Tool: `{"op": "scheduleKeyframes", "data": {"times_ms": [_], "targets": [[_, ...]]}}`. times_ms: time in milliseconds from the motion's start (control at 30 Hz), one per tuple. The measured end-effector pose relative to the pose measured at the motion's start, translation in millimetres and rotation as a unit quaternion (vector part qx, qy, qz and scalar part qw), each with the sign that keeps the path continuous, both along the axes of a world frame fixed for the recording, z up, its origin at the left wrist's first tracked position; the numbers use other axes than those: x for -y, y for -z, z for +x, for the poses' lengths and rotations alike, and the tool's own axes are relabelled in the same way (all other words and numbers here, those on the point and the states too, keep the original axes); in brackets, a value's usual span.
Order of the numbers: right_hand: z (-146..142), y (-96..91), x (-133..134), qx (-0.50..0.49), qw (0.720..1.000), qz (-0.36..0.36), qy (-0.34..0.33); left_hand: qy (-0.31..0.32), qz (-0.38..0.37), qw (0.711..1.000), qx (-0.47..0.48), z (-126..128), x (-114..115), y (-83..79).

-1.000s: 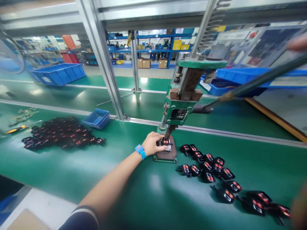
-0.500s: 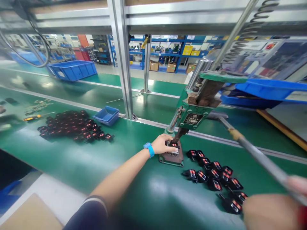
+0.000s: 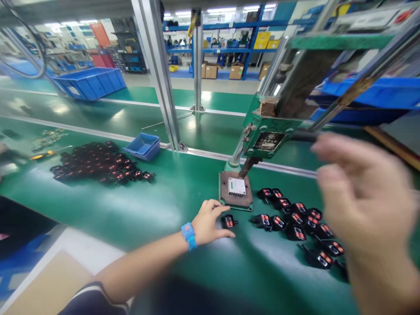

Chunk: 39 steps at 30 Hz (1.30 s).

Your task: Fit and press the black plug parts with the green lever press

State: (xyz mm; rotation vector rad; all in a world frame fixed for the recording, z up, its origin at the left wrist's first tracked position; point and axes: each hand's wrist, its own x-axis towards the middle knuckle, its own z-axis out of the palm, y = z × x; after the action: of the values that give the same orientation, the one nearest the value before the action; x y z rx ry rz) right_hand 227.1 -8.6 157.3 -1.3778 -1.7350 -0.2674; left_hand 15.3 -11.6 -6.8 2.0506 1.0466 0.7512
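Note:
My left hand point(image 3: 208, 222), with a blue watch on the wrist, is low over the green bench, thumb and fingers spread. Between them lies a small black part point(image 3: 229, 221) with a red and silver face and a short stub; the hand does not close on it. Beyond it stands a green hand press point(image 3: 269, 142) with a pale metal fixture block point(image 3: 236, 186) on its base plate; no black part sits on the block. My right hand point(image 3: 367, 197), blurred, is raised below the press lever point(image 3: 348, 98), off its bar, thumb and fingers apart.
Several black parts point(image 3: 297, 218) lie right of the press. Left are a large pile of similar parts point(image 3: 95, 162), a small blue bin point(image 3: 142, 146), a yellow-handled screwdriver point(image 3: 42, 155) and a blurred person's hand point(image 3: 6, 159). A metal post point(image 3: 157, 74) rises behind.
My left hand has moved back from the press toward me; the black part is off the fixture block, on the bench. My right hand has left the lever, which now stands raised.

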Motion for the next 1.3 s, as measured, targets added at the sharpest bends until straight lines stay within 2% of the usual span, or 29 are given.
{"op": "scheduleKeyframes", "data": {"times_ms": [67, 167, 233, 300, 467, 667, 833, 900, 1000, 1067, 1133, 1200, 1233, 1300], "targets": [[-6.7, 42.1, 15.1, 0.001, 0.995, -0.093, -0.034, 0.003, -0.004, 1.000, 0.025, -1.8, 0.7, -0.8], [-14.6, 108.0, 39.1, 0.001, 0.969, -0.225, -0.100, 0.008, -0.024, 0.998, 0.056, -2.4, 1.8, -4.9], [-21.3, 136.1, 49.2, -0.030, 0.951, -0.279, -0.129, 0.007, -0.045, 0.996, 0.077, -1.5, 2.8, -6.2], [-29.5, 147.5, 53.0, -0.066, 0.937, -0.311, -0.143, 0.006, -0.065, 0.993, 0.101, -0.1, 3.7, -5.5], [-45.1, 142.0, 46.7, -0.142, 0.918, -0.338, -0.154, -0.005, -0.095, 0.988, 0.122, 2.3, 4.4, -2.2], [-46.0, 140.7, 42.6, -0.176, 0.897, -0.375, -0.155, -0.027, -0.125, 0.982, 0.137, 1.4, 2.7, -5.4], [-46.0, 143.1, 44.8, -0.186, 0.885, -0.400, -0.147, -0.084, -0.224, 0.954, 0.179, -2.8, 2.9, 3.1], [-47.2, 143.9, 45.4, -0.183, 0.886, -0.400, -0.146, -0.112, -0.248, 0.947, 0.168, -7.1, 3.8, 5.8], [-48.1, 144.1, 45.1, -0.176, 0.890, -0.394, -0.146, -0.146, -0.220, 0.956, 0.126, -16.1, 3.2, 0.1], [-47.9, 143.2, 44.1, -0.169, 0.894, -0.386, -0.149, -0.115, -0.133, 0.980, 0.098, -20.6, 0.3, -8.8], [-48.1, 141.7, 42.8, -0.156, 0.902, -0.371, -0.154, 0.000, -0.028, 0.998, 0.058, -20.7, -4.1, -16.2], [-49.9, 140.1, 42.7, -0.137, 0.914, -0.348, -0.157, 0.120, 0.040, 0.992, 0.018, -16.0, -8.3, -17.4], [-51.4, 139.6, 43.6, -0.124, 0.922, -0.332, -0.157, 0.147, 0.055, 0.988, 0.006, -12.3, -9.6, -15.3], [-55.3, 140.1, 47.9, -0.087, 0.939, -0.293, -0.156, 0.137, 0.075, 0.988, -0.001, -4.6, -10.0, -7.7]]}}
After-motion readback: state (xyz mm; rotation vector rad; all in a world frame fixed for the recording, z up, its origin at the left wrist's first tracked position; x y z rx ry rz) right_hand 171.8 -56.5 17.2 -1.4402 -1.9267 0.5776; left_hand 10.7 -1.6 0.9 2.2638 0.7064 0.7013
